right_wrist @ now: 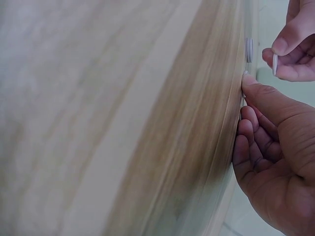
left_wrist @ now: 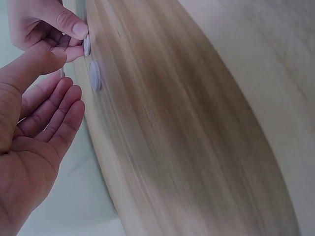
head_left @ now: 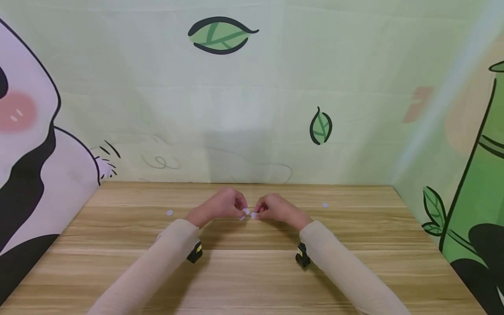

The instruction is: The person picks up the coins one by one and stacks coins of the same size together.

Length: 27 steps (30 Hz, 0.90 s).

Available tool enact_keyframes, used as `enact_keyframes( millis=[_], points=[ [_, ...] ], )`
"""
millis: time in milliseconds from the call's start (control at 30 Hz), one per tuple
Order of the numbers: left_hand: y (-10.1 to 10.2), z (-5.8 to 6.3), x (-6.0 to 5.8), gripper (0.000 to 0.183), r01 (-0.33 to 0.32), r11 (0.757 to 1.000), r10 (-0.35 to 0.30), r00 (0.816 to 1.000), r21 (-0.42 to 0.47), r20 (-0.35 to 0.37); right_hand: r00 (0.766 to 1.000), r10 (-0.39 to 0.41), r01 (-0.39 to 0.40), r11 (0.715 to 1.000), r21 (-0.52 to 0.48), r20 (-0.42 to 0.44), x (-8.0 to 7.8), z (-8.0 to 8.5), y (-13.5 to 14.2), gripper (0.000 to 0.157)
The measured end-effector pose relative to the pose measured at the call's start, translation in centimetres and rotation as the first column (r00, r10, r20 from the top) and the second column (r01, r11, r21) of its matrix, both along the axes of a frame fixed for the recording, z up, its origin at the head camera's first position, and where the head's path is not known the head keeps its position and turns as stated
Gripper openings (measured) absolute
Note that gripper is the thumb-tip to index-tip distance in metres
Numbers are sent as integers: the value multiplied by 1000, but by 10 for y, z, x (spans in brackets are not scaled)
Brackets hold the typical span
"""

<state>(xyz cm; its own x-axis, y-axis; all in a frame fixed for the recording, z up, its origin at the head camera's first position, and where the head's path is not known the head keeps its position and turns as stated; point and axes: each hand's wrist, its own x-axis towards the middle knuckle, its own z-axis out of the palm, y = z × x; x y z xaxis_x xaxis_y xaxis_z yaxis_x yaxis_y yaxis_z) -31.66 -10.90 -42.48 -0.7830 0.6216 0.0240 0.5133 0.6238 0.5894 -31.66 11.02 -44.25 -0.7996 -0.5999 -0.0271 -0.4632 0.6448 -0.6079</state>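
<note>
Thumb and fingertips of my left hand (head_left: 227, 204) pinch a small white disc (right_wrist: 275, 64), which stands on edge above the table. My right hand (head_left: 276, 208) pinches another white disc (left_wrist: 87, 45) low, close to the tabletop. Between the two hands a short stack of white discs (left_wrist: 95, 76) lies on the wood. It also shows in the right wrist view as a few thin layers (right_wrist: 249, 50). In the head view, the hands face each other with fingertips a short way apart, near the table's back edge.
One loose white disc (head_left: 169, 212) lies left of my hands, another disc (head_left: 325, 204) to their right. The wooden table (head_left: 252, 280) ends at the back against a pale green printed cloth (head_left: 252, 87). Dark wrist cameras hang beneath both sleeves.
</note>
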Motion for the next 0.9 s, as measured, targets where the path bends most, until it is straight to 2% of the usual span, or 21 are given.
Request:
enact_keyframes(
  millis=[200, 467, 667, 800, 900],
  points=[
    [4, -2, -1, 11, -15, 1000, 15, 999, 6, 33, 1000, 2, -2, 1000, 0, 3, -1, 0, 0, 10],
    [12, -6, -4, 11, -34, 998, 34, 999, -45, 0, 1000, -12, 12, 1000, -2, 16, -2, 0, 0, 10],
    [18, -9, -6, 11, -46, 997, 47, 999, -64, 22, 1000, -17, 17, 1000, 1, 8, -1, 0, 0, 10],
    [22, -10, -6, 10, -33, 995, 34, 999, -89, 1, 1000, -11, 11, 1000, -6, -2, 0, 0, 0, 10],
    [25, -10, -6, 10, -3, 995, -1, 999, -103, -38, 1000, 0, 0, 1000, -10, -21, 0, -1, 0, 10]
  ],
)
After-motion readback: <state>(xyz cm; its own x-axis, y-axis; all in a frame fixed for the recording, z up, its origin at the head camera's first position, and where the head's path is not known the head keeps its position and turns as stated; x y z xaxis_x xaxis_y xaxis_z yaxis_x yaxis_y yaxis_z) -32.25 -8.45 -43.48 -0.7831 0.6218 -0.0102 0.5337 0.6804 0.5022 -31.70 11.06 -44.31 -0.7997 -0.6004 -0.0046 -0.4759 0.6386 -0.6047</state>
